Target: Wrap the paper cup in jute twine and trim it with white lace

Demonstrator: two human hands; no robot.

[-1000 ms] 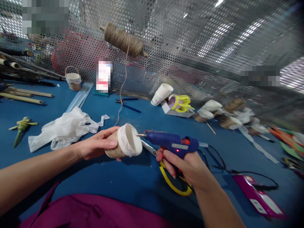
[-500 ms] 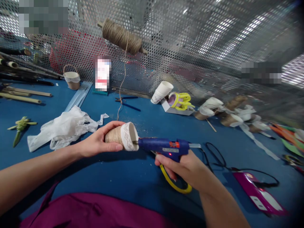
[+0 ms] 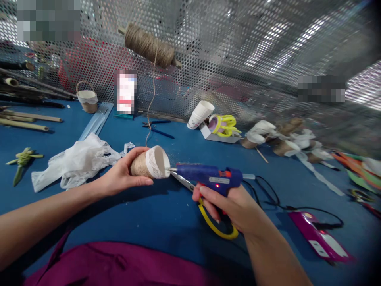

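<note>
My left hand (image 3: 125, 172) is wrapped round a paper cup (image 3: 143, 165) covered in twine, with a white lace band (image 3: 153, 163) near its rim. The cup lies tilted, its mouth facing right. In my right hand (image 3: 223, 200) is a blue hot glue gun (image 3: 205, 176) with a red light on. Its nozzle tip is at the cup's mouth; whether it touches the rim I cannot tell. Yellow-handled scissors (image 3: 211, 224) lie on the table, partly hidden behind my right hand. A strand of twine (image 3: 152, 103) runs from a spool (image 3: 149, 45) down to the cup.
White lace (image 3: 83, 161) is heaped on the left of the blue table. Stacked paper cups (image 3: 201, 114), pliers (image 3: 159, 129) and a small basket (image 3: 87, 101) stand or lie toward the mesh. A purple power strip (image 3: 320, 238) with a black cord lies at right.
The glue gun's nozzle has drawn back from inside the cup to its rim. The cup has turned slightly, and my left thumb has lifted a little off it.
</note>
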